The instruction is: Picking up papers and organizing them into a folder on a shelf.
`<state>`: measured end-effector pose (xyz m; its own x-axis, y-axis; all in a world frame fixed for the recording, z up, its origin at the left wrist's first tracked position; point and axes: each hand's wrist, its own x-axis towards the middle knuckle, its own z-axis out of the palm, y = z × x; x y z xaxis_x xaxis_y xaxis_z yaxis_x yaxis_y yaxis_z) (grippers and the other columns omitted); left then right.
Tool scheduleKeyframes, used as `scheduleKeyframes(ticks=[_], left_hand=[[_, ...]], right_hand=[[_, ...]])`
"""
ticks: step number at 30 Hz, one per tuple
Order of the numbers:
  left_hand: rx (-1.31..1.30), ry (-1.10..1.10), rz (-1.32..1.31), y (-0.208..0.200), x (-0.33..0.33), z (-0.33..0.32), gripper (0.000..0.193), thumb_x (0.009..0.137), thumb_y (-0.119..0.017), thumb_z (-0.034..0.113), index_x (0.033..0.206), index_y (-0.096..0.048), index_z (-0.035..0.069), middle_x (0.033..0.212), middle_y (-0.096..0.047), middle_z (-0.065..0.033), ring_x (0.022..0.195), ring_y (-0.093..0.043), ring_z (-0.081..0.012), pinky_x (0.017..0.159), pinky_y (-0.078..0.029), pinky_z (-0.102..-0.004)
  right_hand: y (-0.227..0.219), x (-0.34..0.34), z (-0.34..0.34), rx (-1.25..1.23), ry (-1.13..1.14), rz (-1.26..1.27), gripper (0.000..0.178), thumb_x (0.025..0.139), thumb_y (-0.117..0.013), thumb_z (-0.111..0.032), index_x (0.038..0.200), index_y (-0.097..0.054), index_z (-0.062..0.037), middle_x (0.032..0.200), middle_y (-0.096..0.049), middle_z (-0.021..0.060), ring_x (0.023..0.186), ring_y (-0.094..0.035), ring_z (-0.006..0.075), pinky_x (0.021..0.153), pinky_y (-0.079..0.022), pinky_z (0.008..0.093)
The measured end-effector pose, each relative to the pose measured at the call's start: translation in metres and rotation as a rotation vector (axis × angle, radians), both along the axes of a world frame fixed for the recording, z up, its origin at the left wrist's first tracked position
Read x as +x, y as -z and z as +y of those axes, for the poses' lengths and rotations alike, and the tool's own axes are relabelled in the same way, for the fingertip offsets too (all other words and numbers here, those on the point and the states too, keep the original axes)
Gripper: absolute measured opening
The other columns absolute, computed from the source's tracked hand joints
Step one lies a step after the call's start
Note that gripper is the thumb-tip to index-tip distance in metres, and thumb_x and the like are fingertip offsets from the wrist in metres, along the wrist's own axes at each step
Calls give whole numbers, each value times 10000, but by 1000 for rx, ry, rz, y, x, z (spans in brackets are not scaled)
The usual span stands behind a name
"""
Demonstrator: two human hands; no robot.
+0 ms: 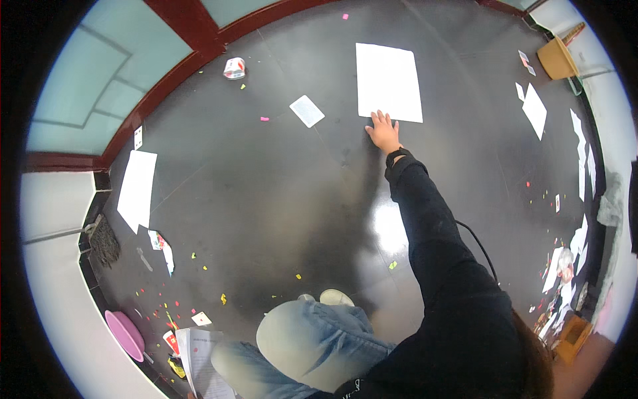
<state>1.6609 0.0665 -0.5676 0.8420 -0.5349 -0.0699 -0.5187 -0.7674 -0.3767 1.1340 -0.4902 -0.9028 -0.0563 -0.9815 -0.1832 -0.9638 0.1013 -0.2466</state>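
Observation:
My right arm, in a black sleeve, reaches far forward over the dark floor. The fingers of my right hand (384, 134) are spread and stretched out, and their tips touch the near edge of a large white sheet of paper (389, 83) lying flat. To the left of that hand lies a playing card (307, 111), apart from it. My left hand does not show. At the lower left, beside my bent knee, some printed paper sheets (199, 356) stand tilted up; what supports them is cut off by the picture's edge.
A crumpled paper cup (234, 68) lies at the far left, near red door frames. White paper (138, 189) and a pink basin (125, 336) are on the left. A yellow bucket (557, 58) stands far right; paper scraps and litter (561, 269) line the right wall.

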Motion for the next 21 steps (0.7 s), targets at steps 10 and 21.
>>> scheduleKeyframes(ticks=[10,21], left_hand=[[54,-72,20,-8,-3,-36,328,823,-402,196,913,-581,-64,806,-598,-236,676,-603,-324,583,-471,-388],[-109,122,102,4,18,-28,383,842,-362,238,857,-578,-79,768,-588,-253,678,-575,-374,607,-447,-414]], right_hand=[[-11,-48,27,-169,201,-145,374,754,-557,-273,1065,-514,-69,1066,-489,138,1054,-416,293,881,-335,451],[-3,-78,-33,113,907,-232,438,640,-689,-323,969,-563,-61,1177,-379,157,1105,-348,326,856,-341,460]])
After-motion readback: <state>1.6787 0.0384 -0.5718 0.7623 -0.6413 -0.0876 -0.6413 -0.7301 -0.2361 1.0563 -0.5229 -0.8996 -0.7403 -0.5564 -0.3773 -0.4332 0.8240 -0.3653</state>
